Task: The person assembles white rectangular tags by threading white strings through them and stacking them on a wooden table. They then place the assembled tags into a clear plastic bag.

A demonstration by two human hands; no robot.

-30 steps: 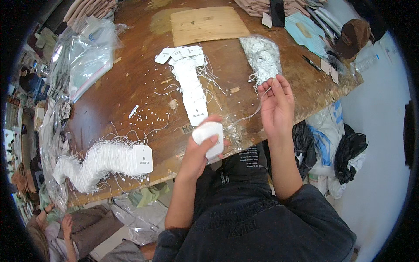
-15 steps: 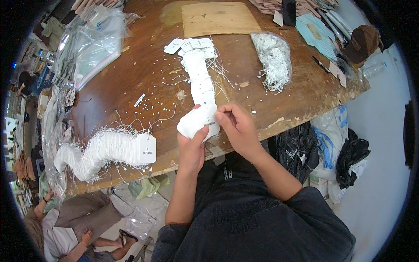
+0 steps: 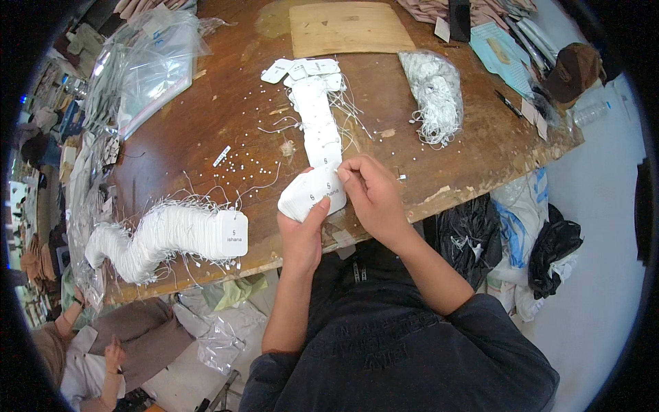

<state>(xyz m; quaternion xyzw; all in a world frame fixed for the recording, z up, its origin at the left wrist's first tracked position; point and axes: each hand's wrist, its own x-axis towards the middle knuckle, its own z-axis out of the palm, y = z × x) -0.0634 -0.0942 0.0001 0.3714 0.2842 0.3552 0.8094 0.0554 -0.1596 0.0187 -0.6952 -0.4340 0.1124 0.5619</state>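
My left hand is closed around a fanned stack of white hang tags, thumb pressed on top. Fingers of my right hand pinch at the stack's upper right corner; whether a tag or a string sits between them is too small to make out. Just beyond lies a row of overlapping white tags with loose strings at its sides. To the left, a long curving row of strung hang tags rests along the near table edge. A plastic bag of white strings lies at the right.
Small white bits are scattered over the wooden table. A thin wooden board lies at the far side, clear plastic bags at the left. Right are a pen and a brown cap. Another person sits lower left.
The tags in my left hand are fanned wider, so a second printed face shows. My right fingers have moved slightly up at the corner. The other person's hand has shifted left.
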